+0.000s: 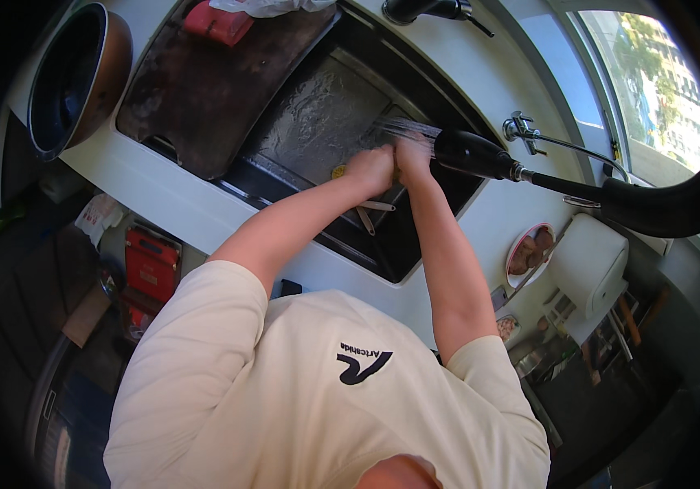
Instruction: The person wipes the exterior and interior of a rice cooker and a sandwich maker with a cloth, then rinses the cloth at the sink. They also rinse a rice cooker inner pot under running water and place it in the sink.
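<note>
Over the black sink (386, 257), my left hand (374, 170) has its fingers curled, back of the hand up. My right hand (414, 153) is right against it, blurred, under the spray of a black pull-out faucet head (469, 153). Something brownish-yellow shows in the narrow gap between the hands; what they grip, if anything, is hidden. Just left of my left hand is a small round yellow thing (339, 172). Two slim pale handles (379, 206) lie below my left wrist, their other ends covered. Water (319, 110) ripples over the sink's metal-looking bottom.
A dark cutting board (203, 91) lies across the sink's left side, with a red object (218, 23) and a clear plastic bag (270, 6) on it. A brown pan (105, 79) stands far left. At right are a small tap (521, 129), a plate of brown food (530, 255) and a white appliance (594, 260).
</note>
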The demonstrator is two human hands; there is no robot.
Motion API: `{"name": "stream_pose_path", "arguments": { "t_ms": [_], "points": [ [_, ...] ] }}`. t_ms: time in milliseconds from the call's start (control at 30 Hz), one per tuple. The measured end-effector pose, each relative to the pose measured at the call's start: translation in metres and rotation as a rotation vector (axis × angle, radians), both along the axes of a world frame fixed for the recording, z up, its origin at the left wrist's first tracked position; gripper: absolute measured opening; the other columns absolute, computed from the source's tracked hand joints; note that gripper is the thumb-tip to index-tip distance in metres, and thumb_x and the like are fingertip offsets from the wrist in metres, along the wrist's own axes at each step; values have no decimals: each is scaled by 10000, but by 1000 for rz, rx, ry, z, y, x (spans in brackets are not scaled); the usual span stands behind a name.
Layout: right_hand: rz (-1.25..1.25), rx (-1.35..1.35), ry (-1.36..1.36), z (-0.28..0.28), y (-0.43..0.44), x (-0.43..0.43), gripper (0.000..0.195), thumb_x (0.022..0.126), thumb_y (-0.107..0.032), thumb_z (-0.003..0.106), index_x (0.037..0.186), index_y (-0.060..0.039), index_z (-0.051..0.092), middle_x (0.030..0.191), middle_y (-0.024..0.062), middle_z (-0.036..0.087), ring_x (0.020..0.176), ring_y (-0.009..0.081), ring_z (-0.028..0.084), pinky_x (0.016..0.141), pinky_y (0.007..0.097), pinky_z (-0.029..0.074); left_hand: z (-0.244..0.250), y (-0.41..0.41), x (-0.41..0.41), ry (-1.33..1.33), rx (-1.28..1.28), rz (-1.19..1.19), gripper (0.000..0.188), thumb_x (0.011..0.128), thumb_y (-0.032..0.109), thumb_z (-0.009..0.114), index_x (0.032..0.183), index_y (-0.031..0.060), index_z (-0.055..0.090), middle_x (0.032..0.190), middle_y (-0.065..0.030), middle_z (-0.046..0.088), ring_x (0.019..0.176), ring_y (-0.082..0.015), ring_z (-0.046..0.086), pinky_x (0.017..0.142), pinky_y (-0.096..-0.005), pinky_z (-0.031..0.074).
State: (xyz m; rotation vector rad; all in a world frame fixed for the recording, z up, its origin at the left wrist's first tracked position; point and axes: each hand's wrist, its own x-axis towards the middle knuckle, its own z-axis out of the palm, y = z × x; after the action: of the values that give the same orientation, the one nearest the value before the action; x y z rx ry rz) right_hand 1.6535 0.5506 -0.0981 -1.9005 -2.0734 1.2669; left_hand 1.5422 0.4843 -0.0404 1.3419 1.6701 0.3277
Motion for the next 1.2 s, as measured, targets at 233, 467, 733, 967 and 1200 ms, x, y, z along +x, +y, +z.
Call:
{"name": "stream_pose_path", "arguments": {
  "t_ms": [233,467,733,967,1200],
  "points": [
    [-1130,-1001,1007,56,6,4,340,890,-360,516,1072,-77,566,1158,128,583,1092,301,528,984,486,371,-8,-7,-3,-76,193,46,318,686,30,567,990,-12,486,980,-236,588,944,-388,579,801,-467,464],
    [-704,-609,340,46,-25,61,510,857,-398,563,1248,-76,497,1205,144,564,1083,289,535,964,480,350,-16,-5,-4,-1281,-653,869,213,769,22,639,962,-21,562,824,-106,607,715,-184,611,556,-244,517],
    [-344,142,627,119,48,51,315,873,-57,557,1183,5,550,1086,100,616,983,168,594,840,275,472,-5,28,-5,-1736,-695,1154,138,805,73,638,894,14,549,791,-108,581,696,-191,589,530,-235,509],
    [-152,138,782,159,148,-29,476,894,-15,535,1339,44,375,1295,188,494,1201,251,497,1016,322,399,8,22,1,-1801,-681,1087,184,814,138,706,914,42,584,847,-91,589,747,-206,598,558,-249,542],
    [41,326,735,157,125,-40,489,886,38,475,1361,-63,420,1230,128,567,1149,198,546,965,301,417,31,-6,-16,-1623,-648,1020,181,808,6,665,963,-19,577,901,-103,603,821,-209,617,635,-270,572]
  ]
}}
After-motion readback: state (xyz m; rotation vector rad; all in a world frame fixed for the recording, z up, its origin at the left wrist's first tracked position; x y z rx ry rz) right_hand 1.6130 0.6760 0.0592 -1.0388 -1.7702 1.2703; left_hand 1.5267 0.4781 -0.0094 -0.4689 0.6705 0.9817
